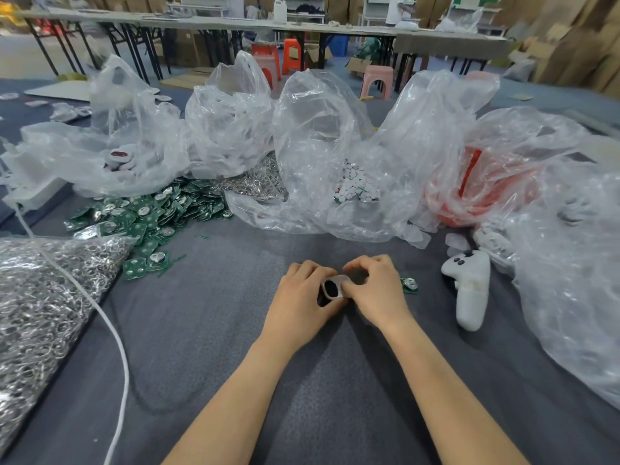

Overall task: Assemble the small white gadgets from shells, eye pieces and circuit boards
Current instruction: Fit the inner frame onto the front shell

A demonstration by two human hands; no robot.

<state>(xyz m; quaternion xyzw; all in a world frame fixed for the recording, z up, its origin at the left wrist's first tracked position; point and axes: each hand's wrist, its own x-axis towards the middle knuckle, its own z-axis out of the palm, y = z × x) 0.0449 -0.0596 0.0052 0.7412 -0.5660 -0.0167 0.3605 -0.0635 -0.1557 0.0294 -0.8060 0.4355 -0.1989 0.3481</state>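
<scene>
Nearest to me, both hands meet over the grey bench point(218, 347), and I judge I am mid-assembly on one gadget, working a part into a white shell point(332, 287). My left hand point(302, 293) curls round the shell's left side and cups it from beneath. My right hand point(375, 290) pinches its right end with thumb and fingertips, so the shell sits between the two with its dark opening tilted up toward me. Whether anything is already seated in that opening I cannot tell. Next, I think, comes a circuit board, and a lone board point(410, 284) lies just right of my right hand. The move calls for the right hand to let go, lift that board flat and line it up with the shell while the left holds steady. Further right lies a white controller point(469, 286). On the left a bag of metal rings point(43, 297) sprawls, and beyond it is a heap of green boards point(151, 213). Farthest, clear bags hold the stock: white eye pieces point(357, 186) in the middle one, more shells point(119, 156) in the left.
</scene>
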